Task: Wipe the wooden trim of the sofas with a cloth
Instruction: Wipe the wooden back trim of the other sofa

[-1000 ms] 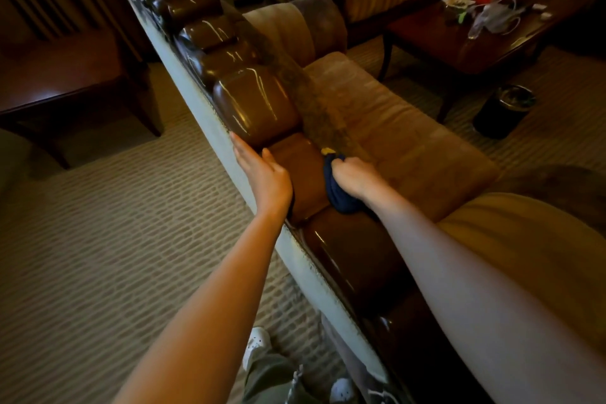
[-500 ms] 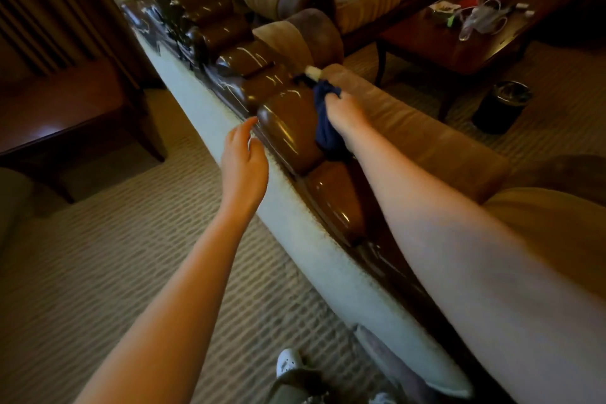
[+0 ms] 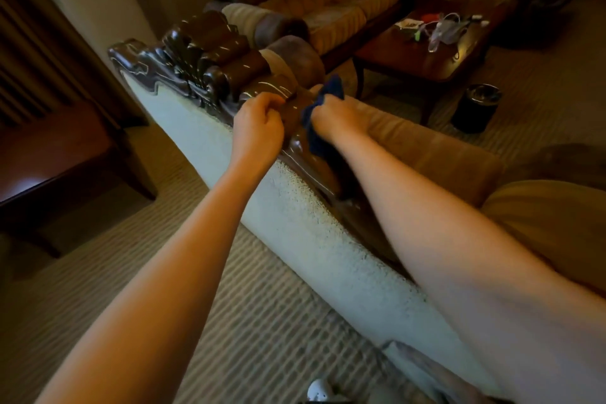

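Head view: dark blue cloth (image 3: 323,118) is held bunched in right hand (image 3: 337,118) grip, pressed on glossy wooden trim (image 3: 229,72) atop sofa back. Left hand (image 3: 257,128) is curled, apparently w/ nothing held. Risk: cloth snagged on carved scrollwork; grooves missed.

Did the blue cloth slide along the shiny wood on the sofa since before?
Yes. The blue cloth in the right hand went farther along the wooden trim, away from the person, toward the carved end.

No text, label or number can be read anywhere.
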